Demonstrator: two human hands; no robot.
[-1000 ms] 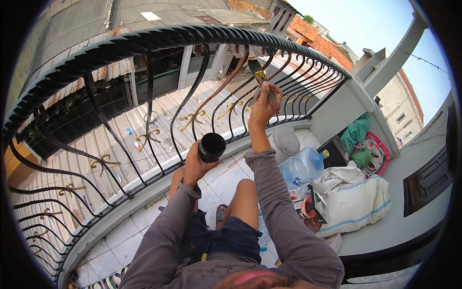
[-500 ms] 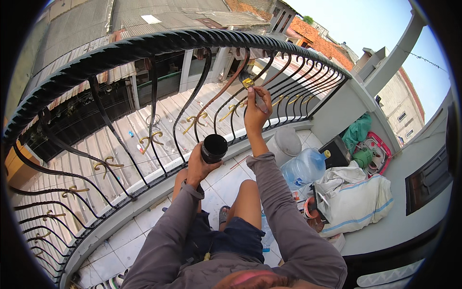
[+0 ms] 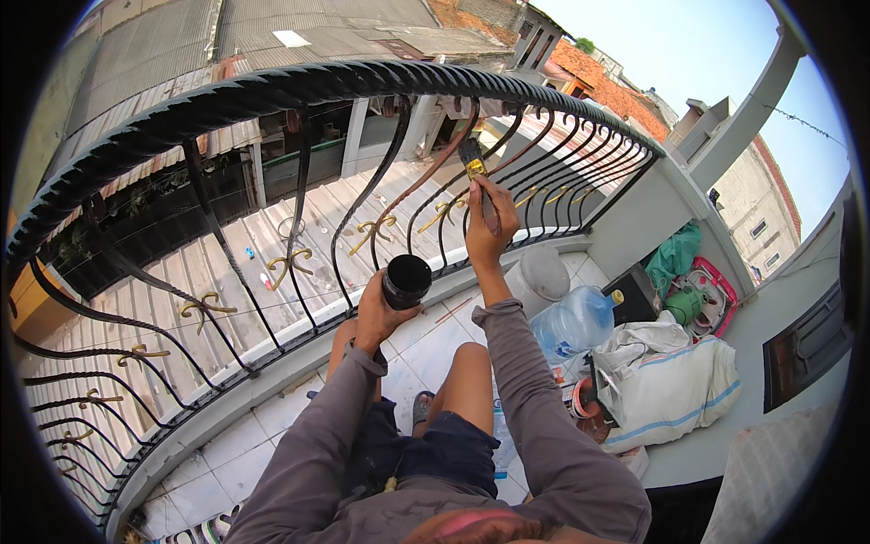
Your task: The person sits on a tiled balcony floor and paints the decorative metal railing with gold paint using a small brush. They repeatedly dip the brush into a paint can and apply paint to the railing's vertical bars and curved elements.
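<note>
Near the centre, the black cup (image 3: 407,282) hides part of the left hand (image 3: 377,313), and how full it is (the inside is very dark) cannot be told. The right hand (image 3: 494,218) covers part of the brush (image 3: 473,163); at lower left, footwear (image 3: 218,527) is cut off.

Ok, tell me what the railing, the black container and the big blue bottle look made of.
Railing: probably metal in mostly black paint, given its slender twists. Black container: plastic or metal; its dark, faintly shiny surface fits either. Big blue bottle: likely smooth, glossy plastic, see-through with pale highlights.
</note>
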